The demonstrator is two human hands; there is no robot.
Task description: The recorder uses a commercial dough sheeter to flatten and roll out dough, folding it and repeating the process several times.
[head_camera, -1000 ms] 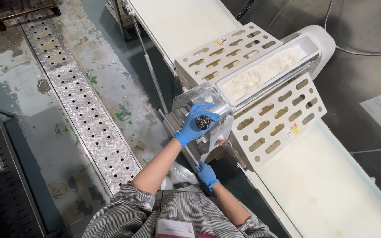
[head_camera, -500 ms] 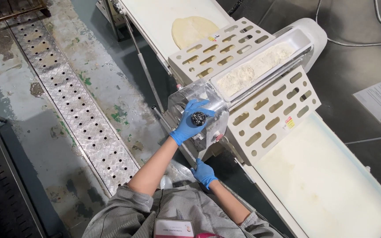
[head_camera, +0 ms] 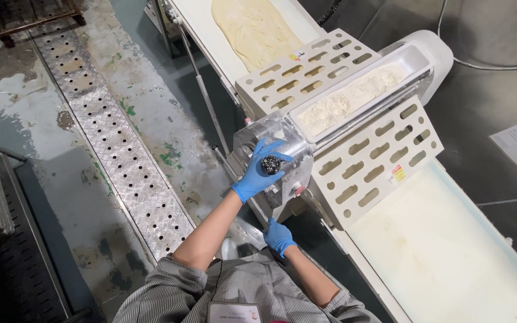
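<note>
White flour (head_camera: 349, 98) fills the trough (head_camera: 415, 58); left hand (head_camera: 257, 173) grips black knob (head_camera: 270, 164).

Premises: an industrial bakery production floor. Evidence: a dough sheeter (head_camera: 354, 113) with slotted guards at centre frame, a rolled dough sheet (head_camera: 255, 27) on its conveyor belt (head_camera: 450, 257), a flour tray (head_camera: 348, 98), and a perforated steel floor drain (head_camera: 121, 155) crossing stained concrete at left.

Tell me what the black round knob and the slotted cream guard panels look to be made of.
Black round knob: probably hard plastic, with a ridged, slightly glossy face. Slotted cream guard panels: likely painted sheet metal or moulded plastic; thin, flat, matte, with clean-cut slots.
</note>
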